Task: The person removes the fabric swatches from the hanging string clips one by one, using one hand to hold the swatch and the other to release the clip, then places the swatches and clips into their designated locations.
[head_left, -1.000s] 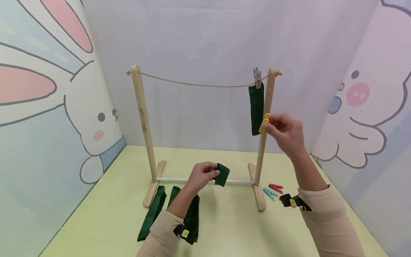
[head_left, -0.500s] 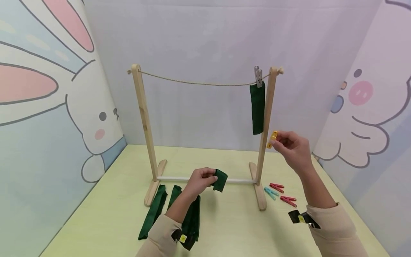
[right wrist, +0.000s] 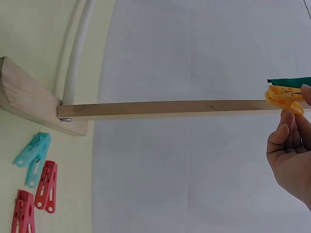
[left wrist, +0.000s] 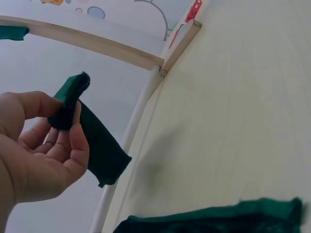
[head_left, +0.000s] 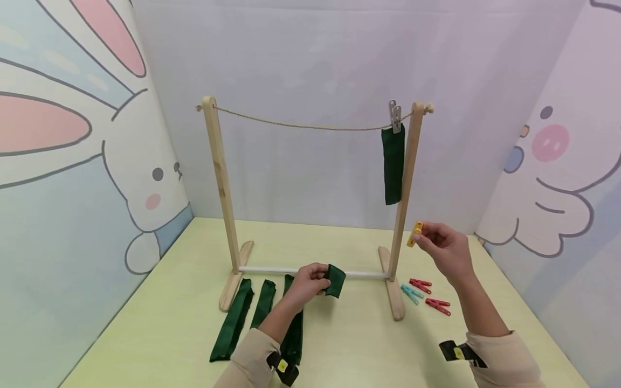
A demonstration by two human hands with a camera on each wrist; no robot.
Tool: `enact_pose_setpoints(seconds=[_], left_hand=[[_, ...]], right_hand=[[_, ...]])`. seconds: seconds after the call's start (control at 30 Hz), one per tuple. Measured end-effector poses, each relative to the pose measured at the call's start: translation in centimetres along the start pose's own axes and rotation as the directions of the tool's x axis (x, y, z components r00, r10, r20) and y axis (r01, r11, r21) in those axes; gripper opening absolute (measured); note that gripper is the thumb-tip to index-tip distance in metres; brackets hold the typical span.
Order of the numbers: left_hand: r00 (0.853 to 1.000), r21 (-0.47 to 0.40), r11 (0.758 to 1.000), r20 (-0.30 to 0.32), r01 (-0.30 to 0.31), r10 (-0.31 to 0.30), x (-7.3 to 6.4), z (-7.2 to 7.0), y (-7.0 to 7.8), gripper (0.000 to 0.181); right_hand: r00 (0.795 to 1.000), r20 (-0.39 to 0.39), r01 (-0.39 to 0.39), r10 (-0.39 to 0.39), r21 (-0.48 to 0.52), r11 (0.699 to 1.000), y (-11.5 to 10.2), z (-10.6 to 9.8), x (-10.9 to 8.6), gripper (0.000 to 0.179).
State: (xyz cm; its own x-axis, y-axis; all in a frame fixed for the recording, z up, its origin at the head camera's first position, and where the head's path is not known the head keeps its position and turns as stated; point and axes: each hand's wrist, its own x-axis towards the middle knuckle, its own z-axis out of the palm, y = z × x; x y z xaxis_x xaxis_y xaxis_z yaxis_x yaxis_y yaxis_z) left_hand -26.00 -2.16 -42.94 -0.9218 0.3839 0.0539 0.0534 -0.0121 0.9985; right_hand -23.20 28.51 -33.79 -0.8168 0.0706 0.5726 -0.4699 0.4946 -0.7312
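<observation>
My left hand (head_left: 306,285) pinches a small dark green cloth (head_left: 335,281) between thumb and fingers, over the table in front of the rack's white bottom bar. In the left wrist view the cloth (left wrist: 102,145) is folded over and hangs down past the fingers. My right hand (head_left: 446,252) pinches a yellow clothespin (head_left: 415,234) just right of the right wooden post (head_left: 406,188). The right wrist view shows the yellow clothespin (right wrist: 285,97) at the thumb and fingertips. One green cloth strip (head_left: 393,164) hangs from the rope (head_left: 301,127) beside that post, under a grey clothespin (head_left: 395,117).
Green cloth strips (head_left: 233,323) lie on the table (head_left: 359,345) at the left, partly behind the left forearm. A light blue clothespin (head_left: 412,293) and two red clothespins (head_left: 438,306) lie right of the rack's right foot (head_left: 394,293). Cartoon-printed walls stand on both sides.
My right hand has come down and a little right with the yellow clothespin, away from the hanging strip. My left hand has lowered slightly, still pinching the green cloth.
</observation>
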Motion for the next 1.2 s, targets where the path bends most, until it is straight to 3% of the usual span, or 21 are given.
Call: enact_pose_setpoints(seconds=[0.13,0.3,0.4,0.53,0.63,0.9,1.2], left_hand=[[1.000,0.002,1.000,0.013,-0.007,0.007,0.3,0.4,-0.8,0.034],[0.999,0.005,1.000,0.022,0.026,-0.026,0.5,0.7,-2.3,0.035],[0.999,0.011,0.999,0.016,0.043,-0.043,-0.4,0.9,-1.6,0.035],[0.998,0.029,0.998,0.005,0.062,-0.062,-1.1,0.7,-2.1,0.036],[0.998,0.039,0.997,-0.003,0.070,-0.070,-1.1,0.3,-3.4,0.035],[0.995,0.056,0.994,0.021,0.098,-0.099,-2.9,-0.1,-3.3,0.035],[0.994,0.091,0.990,0.026,0.103,-0.106,-3.8,-0.8,-3.8,0.028]], right_hand=[[0.999,0.021,-0.035,0.035,0.000,0.999,0.7,0.0,-0.6,0.028],[0.995,0.042,-0.092,0.093,-0.027,0.995,1.6,0.0,-1.4,0.030],[0.991,0.050,-0.124,0.126,-0.048,0.991,2.2,-0.1,-1.9,0.032],[0.987,0.059,-0.147,0.150,-0.054,0.988,2.9,-0.4,-2.4,0.035],[0.985,0.063,-0.156,0.160,-0.064,0.986,3.3,-0.7,-2.9,0.036],[0.983,0.064,-0.169,0.173,-0.055,0.984,4.4,-1.4,-4.0,0.038],[0.969,0.081,-0.230,0.233,-0.052,0.972,5.2,-2.3,-5.0,0.038]])
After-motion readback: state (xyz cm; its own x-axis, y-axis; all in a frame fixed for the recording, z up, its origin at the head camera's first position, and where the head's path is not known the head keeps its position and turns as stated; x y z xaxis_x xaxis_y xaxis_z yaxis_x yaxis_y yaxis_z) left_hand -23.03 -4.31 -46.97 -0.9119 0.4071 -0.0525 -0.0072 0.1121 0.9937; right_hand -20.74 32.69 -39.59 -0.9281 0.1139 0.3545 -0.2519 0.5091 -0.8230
